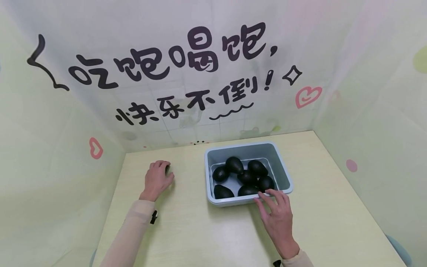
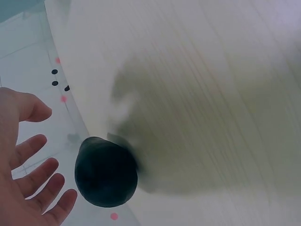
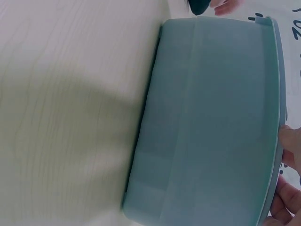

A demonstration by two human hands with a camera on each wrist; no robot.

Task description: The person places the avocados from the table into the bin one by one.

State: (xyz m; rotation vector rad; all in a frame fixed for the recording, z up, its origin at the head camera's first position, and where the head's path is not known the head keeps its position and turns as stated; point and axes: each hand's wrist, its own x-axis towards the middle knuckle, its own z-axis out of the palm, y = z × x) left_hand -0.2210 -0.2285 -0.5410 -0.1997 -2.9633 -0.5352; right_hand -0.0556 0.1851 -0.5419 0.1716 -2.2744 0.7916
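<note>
My left hand is over the left part of the table, fingers curved and spread beside a dark avocado. The left wrist view shows a gap between that avocado and the fingertips. From the head camera, the hand mostly covers the avocado. A grey-blue plastic bin sits at the middle right, with several dark avocados lying in it. On its near rim, towards the right corner, my right hand pinches the edge between thumb and fingers. The right wrist view shows the bin's outer wall up close.
The pale wood-grain table is enclosed by a printed cloth at the back and on both sides. Black lettering and pink hearts mark the cloth. The bin's far side stands near the back edge.
</note>
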